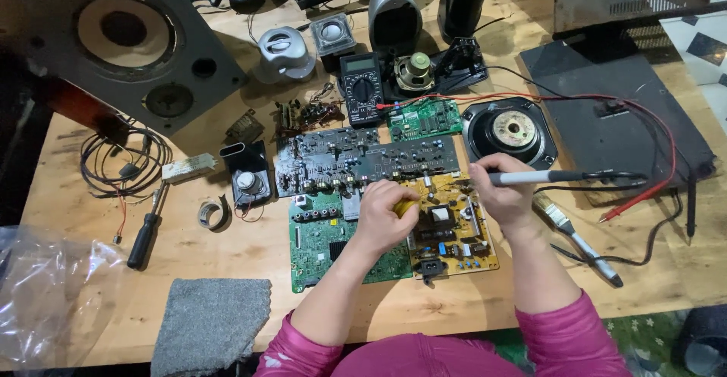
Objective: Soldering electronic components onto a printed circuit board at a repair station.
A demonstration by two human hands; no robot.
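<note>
At frame centre, the left hand (385, 212) gripped a yellow part (407, 208) over the yellow board (454, 233); the right hand (503, 191) grasped an iron (560, 176). The board looked stiff, light and fragile: best held by its edges.

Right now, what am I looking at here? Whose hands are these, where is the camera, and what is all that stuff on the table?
No machine here: a person in pink sleeves works with bare hands, and the one camera sits on their head, looking down. The right hand holds a pen-like tool with a grey handle, its cable trailing right. The left hand grips something small and yellow over a yellow circuit board. Beside it lie a green circuit board and a long grey board. Around the wooden table: a multimeter, a big speaker cabinet, a round speaker, a screwdriver, a brush and a grey cloth.
</note>
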